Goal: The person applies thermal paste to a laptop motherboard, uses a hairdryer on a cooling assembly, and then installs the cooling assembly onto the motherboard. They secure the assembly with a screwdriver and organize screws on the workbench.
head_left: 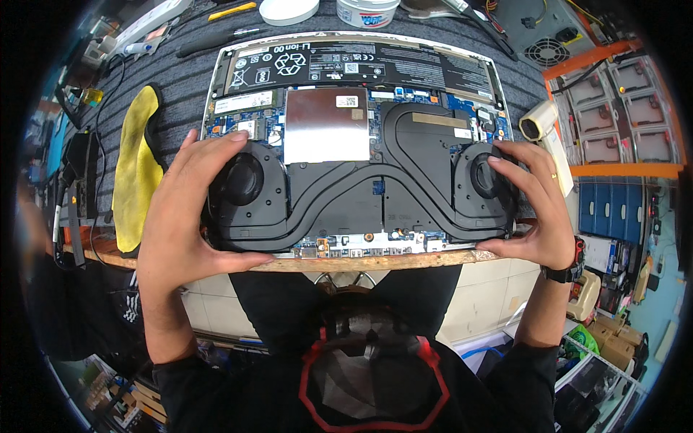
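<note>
Reaching around the two near corners of a laptop (345, 148), set with its insides facing up at the table's wooden edge (361, 263). Curving the left hand (177, 206) wide open, with fingertips by the left fan (243, 179) and thumb by the near edge. Curving the right hand (546, 209) the same way, with fingers spread by the right fan (485, 173). Cannot tell how hard. Past a shiny silver plate (328, 126), by the far edge, a long black battery (404, 68). To the left, a yellow cloth (137, 173).
</note>
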Available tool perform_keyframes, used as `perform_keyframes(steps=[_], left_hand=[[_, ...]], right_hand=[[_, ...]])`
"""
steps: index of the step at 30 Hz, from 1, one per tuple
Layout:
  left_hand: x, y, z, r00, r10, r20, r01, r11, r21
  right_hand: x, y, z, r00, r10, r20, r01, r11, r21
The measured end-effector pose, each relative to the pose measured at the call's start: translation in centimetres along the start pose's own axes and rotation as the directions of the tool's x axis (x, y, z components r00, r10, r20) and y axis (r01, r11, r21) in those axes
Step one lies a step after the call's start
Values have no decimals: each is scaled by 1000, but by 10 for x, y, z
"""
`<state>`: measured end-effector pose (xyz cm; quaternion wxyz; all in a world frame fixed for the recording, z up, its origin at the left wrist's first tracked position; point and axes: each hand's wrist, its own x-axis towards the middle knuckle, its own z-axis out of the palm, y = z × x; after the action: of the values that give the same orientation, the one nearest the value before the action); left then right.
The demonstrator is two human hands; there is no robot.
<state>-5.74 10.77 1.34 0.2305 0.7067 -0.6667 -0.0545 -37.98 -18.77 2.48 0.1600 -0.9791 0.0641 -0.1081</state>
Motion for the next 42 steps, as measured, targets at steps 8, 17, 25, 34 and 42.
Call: perform_keyframes(steps=[8, 17, 25, 34, 42], left_hand=[[1, 1, 0, 1000, 7, -14, -6, 999, 37], [0, -1, -1, 1000, 1, 15, -1, 1000, 8], [0, -2, -2, 1000, 19, 7, -19, 1000, 23], [-2, -1, 2, 1000, 20, -17, -20, 999, 33], [-3, 1, 1, 1000, 21, -3, -21, 999, 46]], right_hand=[[-2, -1, 2, 1000, 9, 2, -9, 1000, -3], [-2, 0, 3, 1000, 22, 4, -22, 1000, -10], [-4, -2, 3, 998, 53, 17, -53, 998, -24], [-4, -1, 5, 999, 40, 14, -40, 999, -36], [-3, -1, 4, 999, 41, 20, -41, 999, -28]])
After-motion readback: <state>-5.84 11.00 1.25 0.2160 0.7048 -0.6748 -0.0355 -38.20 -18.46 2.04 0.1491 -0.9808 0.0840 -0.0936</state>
